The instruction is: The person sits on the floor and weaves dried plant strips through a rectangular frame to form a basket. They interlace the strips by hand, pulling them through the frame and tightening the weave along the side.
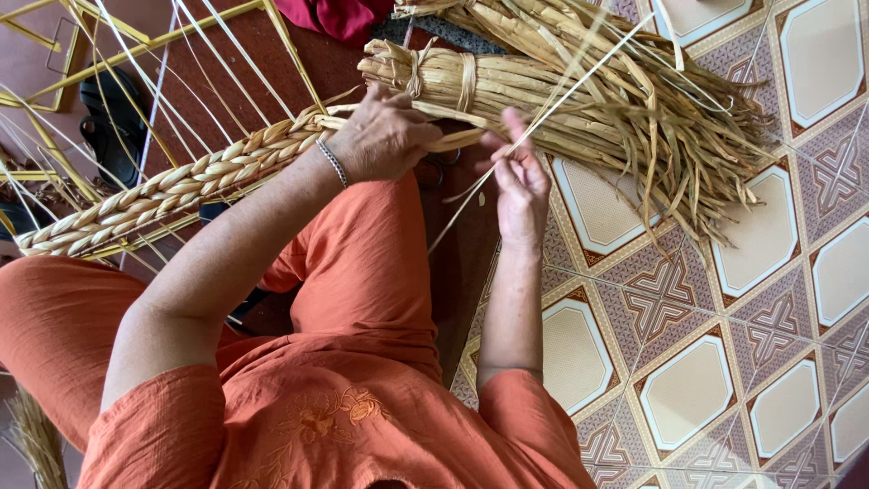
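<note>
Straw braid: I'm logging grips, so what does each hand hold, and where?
Left hand grips the straw braid at its unfinished end; right hand pinches a loose strand.

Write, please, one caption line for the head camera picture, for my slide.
Left hand grips the thick plaited straw braid while right hand pinches a thin pale strand, beside tied dried-reed bundles.

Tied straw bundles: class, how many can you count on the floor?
2. One tied bundle lies just beyond the hands; a second bundle lies behind it at the top edge, partly cut off. More may be out of view.
</note>
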Tool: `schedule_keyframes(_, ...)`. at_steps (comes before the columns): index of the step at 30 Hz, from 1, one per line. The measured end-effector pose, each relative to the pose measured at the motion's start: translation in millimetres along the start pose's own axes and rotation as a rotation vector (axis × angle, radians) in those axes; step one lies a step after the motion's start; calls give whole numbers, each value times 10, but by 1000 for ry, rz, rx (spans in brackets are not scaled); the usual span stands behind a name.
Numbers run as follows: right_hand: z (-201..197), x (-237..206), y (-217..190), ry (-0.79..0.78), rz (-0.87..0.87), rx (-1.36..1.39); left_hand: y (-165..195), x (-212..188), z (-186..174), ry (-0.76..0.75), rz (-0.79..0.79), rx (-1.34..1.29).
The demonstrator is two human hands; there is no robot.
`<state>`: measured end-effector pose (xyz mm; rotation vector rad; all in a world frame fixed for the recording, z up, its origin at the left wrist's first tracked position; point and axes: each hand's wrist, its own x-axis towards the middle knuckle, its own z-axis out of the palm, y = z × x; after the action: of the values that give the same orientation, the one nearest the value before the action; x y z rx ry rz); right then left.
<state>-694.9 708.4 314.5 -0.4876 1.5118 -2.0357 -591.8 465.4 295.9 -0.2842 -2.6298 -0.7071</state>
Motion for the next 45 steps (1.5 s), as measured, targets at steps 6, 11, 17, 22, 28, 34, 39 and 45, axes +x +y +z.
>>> schedule_keyframes(6, -284, 160, 42, 197, -314, -402, -119, -224, -344, -97, -524, -951)
schedule_keyframes(11, -515, 167, 61, 511, -195, -281, -197, -365, -685, 483, -798, -1126)
schedule_keyframes(17, -303, 58, 60, 547, -315, -289, -159, -627, -886, 1026, -565, -1191)
schedule_keyframes(22, 193, -61, 4, 204, -432, -315, 0, -661, -1126, 1189, -548, -1419)
schedule_keyframes(28, 495, 200, -74, -99, 138, -449, 109, -722, -1455, 813, -624, -1106)
schedule_keyframes(34, 715, 617, 210, -123, 349, -177, 124, -882, -1524, 760, -660, -656)
schedule_keyframes(39, 965, 765, 674, -438, 279, -355, 203, -637, -1536, 629, -418, -229)
schedule_keyframes(45, 1269, 1094, 1352, -432, 62, -844, 123, 39, -1797, 26, -281, 44)
